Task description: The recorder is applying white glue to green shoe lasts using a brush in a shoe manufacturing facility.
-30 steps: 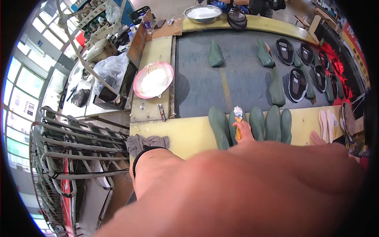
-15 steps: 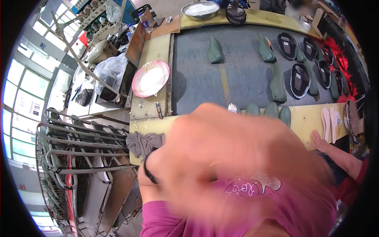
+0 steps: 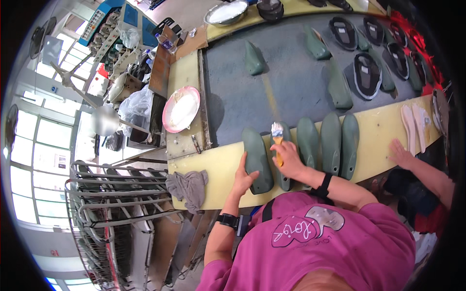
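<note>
Along the near yellow ledge (image 3: 221, 167) lies a row of several green shoe lasts. My left hand (image 3: 241, 178) grips the leftmost shoe last (image 3: 257, 157), its fingers along the left edge and its thumb over the top. My right hand (image 3: 290, 161) is closed round the orange handle of a brush (image 3: 277, 131) with white-coated bristles pointing away from me. That brush is above the second shoe last (image 3: 285, 180), partly covering it; whether the bristles touch it I cannot tell.
Beyond the ledge, a grey belt (image 3: 233, 102) carries more green lasts and black shoe uppers (image 3: 367, 75). A pink-rimmed plate (image 3: 181, 107) of white paste stands left. A grey rag (image 3: 188, 188) lies near a metal rack (image 3: 116, 194). At right, another person's hand (image 3: 400, 154) rests beside pale insoles (image 3: 412, 128).
A blurred hand filled the middle of the view earlier. Now both my hands are down at the row of lasts, and the view has tilted slightly. Several uppers and lasts remain on the belt.
</note>
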Action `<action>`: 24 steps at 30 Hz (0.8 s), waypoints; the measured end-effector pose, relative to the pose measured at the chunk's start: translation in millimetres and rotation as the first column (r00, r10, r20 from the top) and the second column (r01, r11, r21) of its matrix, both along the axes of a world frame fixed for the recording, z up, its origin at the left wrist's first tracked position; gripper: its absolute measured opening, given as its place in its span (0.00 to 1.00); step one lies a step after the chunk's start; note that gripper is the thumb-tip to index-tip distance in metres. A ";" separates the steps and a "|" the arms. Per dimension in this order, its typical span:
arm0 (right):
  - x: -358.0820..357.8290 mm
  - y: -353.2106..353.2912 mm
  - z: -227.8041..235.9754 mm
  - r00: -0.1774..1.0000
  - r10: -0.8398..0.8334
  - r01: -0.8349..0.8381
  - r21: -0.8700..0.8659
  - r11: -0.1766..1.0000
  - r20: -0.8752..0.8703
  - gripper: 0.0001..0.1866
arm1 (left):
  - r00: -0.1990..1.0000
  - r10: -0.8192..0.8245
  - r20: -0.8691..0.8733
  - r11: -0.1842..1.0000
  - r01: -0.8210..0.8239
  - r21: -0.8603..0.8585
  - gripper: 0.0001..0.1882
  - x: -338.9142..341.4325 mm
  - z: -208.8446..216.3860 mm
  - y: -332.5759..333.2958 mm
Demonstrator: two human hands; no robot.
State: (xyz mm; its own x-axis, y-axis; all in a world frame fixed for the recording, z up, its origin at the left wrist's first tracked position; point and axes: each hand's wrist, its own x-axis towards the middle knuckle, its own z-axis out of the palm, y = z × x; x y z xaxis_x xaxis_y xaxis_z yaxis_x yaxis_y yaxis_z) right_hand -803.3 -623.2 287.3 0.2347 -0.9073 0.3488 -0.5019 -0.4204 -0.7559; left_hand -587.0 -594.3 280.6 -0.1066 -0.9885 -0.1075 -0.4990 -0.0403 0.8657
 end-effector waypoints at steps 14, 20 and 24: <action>-18.2 -43.7 72.7 0.896 -0.005 -0.061 0.132 0.989 0.445 0.06 | 0.924 0.067 -0.376 0.898 0.109 0.427 0.33 4.3 23.4 -69.1; -20.2 -69.0 98.4 0.869 -0.004 -0.132 0.240 0.962 0.494 0.07 | 0.860 -0.077 -0.504 0.842 0.326 0.429 0.33 8.0 60.3 -74.2; -31.3 -62.8 88.8 0.866 -0.091 -0.141 0.416 0.899 0.491 0.07 | 0.771 0.021 -0.636 0.798 0.370 0.475 0.32 15.2 56.2 -79.5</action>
